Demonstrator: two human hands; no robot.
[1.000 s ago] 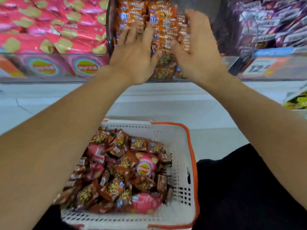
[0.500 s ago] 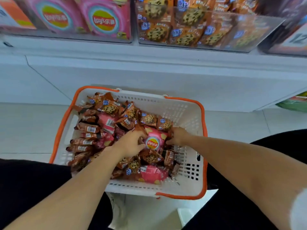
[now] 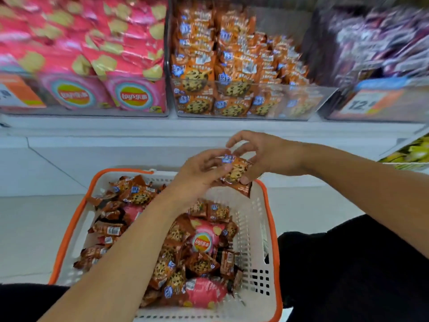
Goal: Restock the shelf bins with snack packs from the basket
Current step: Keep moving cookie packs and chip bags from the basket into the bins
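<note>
A white basket with an orange rim [image 3: 270, 228] sits low in front of me, full of brown cookie packs and a few pink chip bags [image 3: 204, 241]. Above its far edge both hands meet around orange-brown cookie packs [image 3: 236, 169]. My left hand [image 3: 199, 173] pinches them from the left and my right hand [image 3: 262, 154] grips them from the right and above. At least two packs are in the bunch; one hangs below the fingers. The clear cookie bin [image 3: 308, 102] stands on the shelf above, holding stacked cookie packs.
A bin of pink chip bags [image 3: 92, 66] stands left of the cookie bin. Purple packs [image 3: 383, 43] fill the bin on the right, with an orange price tag [image 3: 366, 103] in front. My dark-clothed legs flank the basket on a white floor.
One second ago both hands were up in the cookie bin. Half a second ago they were down in the basket. They have since risen above its far rim, holding cookie packs.
</note>
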